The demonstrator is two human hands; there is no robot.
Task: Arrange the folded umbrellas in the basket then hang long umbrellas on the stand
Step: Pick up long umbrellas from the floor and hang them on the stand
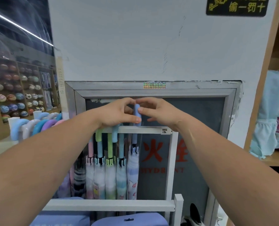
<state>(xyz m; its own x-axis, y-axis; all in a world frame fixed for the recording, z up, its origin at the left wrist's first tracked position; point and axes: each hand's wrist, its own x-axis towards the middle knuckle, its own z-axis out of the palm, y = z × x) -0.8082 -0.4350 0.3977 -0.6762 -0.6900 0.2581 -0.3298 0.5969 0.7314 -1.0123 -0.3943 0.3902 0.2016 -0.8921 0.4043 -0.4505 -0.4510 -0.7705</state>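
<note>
Head view: left hand [117, 113] pinches curved blue handle [136, 112].

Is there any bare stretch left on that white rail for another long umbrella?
Yes: the white rail is bare between the blue handle, held by the left hand and right hand, and the right post. Left of that handle, green handles crowd it.

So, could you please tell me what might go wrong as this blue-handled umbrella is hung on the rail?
The blue handle, pinched by the left hand and right hand, may not be fully hooked over the white rail, so the umbrella could drop on release. It sits close to the neighbouring umbrellas, so their canopies might snag.
</note>
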